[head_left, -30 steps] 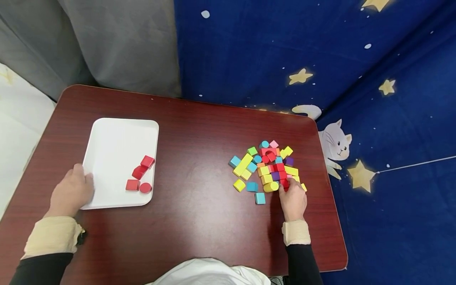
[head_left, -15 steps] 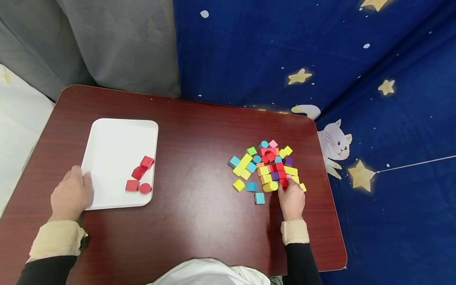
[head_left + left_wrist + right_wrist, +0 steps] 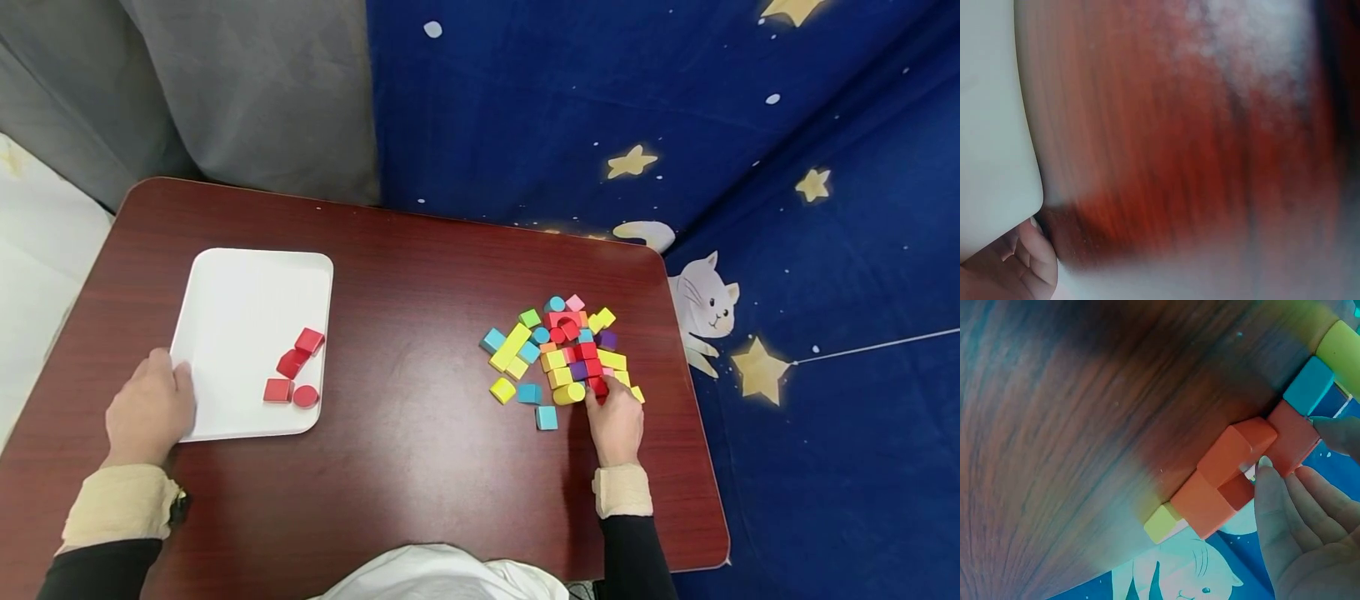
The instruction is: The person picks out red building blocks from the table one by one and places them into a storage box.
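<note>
My left hand (image 3: pixel 150 408) grips the near left corner of a white tray (image 3: pixel 247 304), with fingers (image 3: pixel 1040 259) curled beneath its edge in the left wrist view. On the tray's right side lie three red blocks (image 3: pixel 292 363) and a round red piece (image 3: pixel 306 396). At the near side of a pile of coloured blocks, my right hand (image 3: pixel 617 425) pinches a red block (image 3: pixel 1294 434) between thumb and fingers. That block sits among its neighbours; a blue block (image 3: pixel 1310 386) and orange-red blocks (image 3: pixel 1204 503) lie right beside it.
The pile holds a long yellow block (image 3: pixel 512 347), a red arch (image 3: pixel 562 319), a purple block (image 3: pixel 608 340) and a green block (image 3: pixel 530 317). A blue cube (image 3: pixel 547 417) lies at its near edge. Curtains hang behind the brown table (image 3: pixel 405 333).
The left hand and wrist have shifted slightly on the tray's corner since the first frame. The right hand stays at the same spot in the pile.
</note>
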A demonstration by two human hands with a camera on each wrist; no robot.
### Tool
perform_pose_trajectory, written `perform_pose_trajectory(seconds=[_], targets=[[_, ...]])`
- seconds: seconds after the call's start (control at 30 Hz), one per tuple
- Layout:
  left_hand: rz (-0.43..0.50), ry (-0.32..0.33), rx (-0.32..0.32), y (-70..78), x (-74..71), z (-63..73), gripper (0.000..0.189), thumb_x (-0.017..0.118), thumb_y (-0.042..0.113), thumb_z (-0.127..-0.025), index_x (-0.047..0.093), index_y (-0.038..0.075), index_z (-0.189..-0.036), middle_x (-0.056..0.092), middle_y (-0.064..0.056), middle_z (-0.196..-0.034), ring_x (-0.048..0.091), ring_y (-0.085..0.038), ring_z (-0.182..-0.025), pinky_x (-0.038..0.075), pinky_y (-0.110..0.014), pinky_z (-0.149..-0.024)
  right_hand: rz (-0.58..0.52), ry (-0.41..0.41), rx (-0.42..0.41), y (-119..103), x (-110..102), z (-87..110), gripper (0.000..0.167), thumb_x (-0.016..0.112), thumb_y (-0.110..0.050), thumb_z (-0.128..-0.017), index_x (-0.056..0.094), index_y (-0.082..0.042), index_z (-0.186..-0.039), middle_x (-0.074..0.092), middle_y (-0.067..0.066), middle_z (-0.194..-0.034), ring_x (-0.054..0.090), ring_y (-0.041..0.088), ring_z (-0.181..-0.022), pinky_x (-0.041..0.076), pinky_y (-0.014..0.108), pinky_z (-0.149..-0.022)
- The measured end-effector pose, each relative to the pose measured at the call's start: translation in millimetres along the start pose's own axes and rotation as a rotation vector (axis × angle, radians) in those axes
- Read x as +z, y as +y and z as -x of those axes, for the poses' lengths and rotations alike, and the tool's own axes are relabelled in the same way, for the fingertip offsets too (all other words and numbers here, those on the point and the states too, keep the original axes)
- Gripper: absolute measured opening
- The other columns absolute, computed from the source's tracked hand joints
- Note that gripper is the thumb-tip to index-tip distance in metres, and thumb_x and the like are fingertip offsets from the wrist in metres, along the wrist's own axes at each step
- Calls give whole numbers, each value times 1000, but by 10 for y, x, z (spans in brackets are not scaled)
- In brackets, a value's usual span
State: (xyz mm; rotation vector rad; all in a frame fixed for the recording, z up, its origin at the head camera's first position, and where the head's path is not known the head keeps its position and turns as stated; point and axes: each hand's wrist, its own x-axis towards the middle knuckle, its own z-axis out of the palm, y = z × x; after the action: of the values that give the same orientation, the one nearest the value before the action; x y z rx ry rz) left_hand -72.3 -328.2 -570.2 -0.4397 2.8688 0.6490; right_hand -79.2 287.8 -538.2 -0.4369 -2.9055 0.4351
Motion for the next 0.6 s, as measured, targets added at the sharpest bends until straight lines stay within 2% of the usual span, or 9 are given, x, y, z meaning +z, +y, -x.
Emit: perform_pose_trajectory(seconds=[0.5,0.6], targets=[[16,12,-13,22,-18,19,39,32,24,-107,42,-14,-106,51,-35,-91,55,-57,-75,37,-54,-52,-7,35,-42,-37,-271,9,39,81,-17,-85,71,2,-117,73,26,-107,73,41,-89,58,53,-79],[16,11,-13,27,-10,18,40,32,24,-107,42,-14,-109,51,-35,-92,54,-57,-76,37,-54,-53,-14,43,-54,-55,-329,25,39,81,-17,-85,71,2,-117,73,26,-108,72,41,-88,58,53,-78]])
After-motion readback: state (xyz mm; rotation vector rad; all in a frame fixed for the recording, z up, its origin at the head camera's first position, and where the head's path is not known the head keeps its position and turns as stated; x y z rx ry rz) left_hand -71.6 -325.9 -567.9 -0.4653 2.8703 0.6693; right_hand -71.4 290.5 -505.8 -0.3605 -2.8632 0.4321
